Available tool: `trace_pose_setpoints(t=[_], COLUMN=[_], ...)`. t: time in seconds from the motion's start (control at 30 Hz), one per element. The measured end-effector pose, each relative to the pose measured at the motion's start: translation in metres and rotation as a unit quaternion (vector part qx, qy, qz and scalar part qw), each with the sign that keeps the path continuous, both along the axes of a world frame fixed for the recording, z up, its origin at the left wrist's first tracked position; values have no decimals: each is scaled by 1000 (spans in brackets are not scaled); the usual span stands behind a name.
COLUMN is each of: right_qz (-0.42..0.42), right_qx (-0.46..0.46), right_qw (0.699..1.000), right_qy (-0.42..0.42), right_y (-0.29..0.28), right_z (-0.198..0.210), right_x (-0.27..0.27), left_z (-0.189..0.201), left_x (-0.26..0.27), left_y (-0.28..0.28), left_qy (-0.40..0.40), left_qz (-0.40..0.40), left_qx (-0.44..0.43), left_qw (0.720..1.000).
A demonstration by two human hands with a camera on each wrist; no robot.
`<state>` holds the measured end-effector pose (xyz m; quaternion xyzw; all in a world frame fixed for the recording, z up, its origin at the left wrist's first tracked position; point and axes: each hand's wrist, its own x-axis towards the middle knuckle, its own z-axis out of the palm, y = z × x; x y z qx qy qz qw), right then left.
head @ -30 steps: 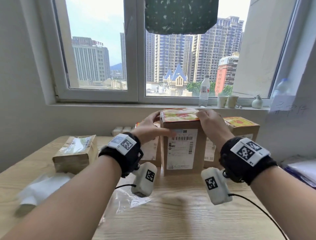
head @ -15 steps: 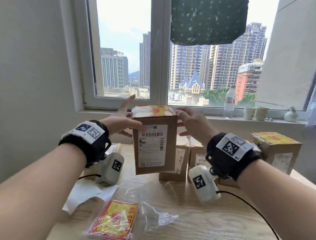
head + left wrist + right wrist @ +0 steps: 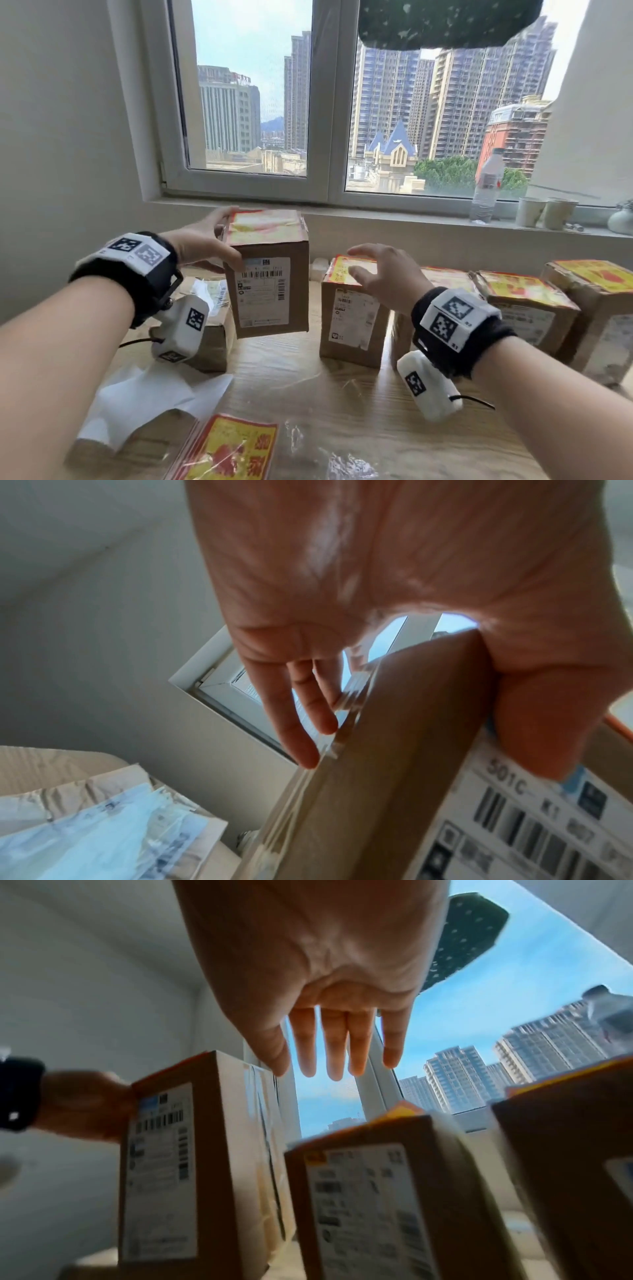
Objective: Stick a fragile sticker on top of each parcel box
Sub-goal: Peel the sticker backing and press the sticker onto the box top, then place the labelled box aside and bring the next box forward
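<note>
My left hand (image 3: 202,243) grips the stickered box (image 3: 270,274) clear of the desk (image 3: 308,394), probably to park it aside, while my right hand (image 3: 383,277), fingers spread and empty, hovers over the next box (image 3: 352,311).

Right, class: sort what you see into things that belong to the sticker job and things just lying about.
Job: held parcel box; stickered boxes; unstickered parcel; sticker sheets; left hand.
Lying about: water bottle; paper cups; white paper.
</note>
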<state>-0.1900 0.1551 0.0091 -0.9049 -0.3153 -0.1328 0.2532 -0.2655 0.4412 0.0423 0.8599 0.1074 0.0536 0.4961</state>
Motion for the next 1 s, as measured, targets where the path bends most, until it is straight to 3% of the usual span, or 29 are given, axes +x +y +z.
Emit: trace_pose_setpoints(t=[0.1,0.2,0.4,0.63,1.0], right_qz=[-6,-13,-17,-12,-16], right_qx=[-109,-135,-78,-45,-23], right_qw=[994,991,997,999,999], right_qy=[2,-1,13,20,17], right_y=[6,5,-10,-16,-8], right_z=[-17,-28,-32,-37,-33], right_x=[14,23,24,23,12], left_z=[-19,-39,-66,-72,-75], left_x=[18,37,66,74,59], left_y=[2,1,-6,-22,-24], left_qy=[16,38,37,44,68], left_qz=[17,20,-12,-48,12], left_qx=[21,14,-30,-69,-4], left_qw=[999,999,999,995,998])
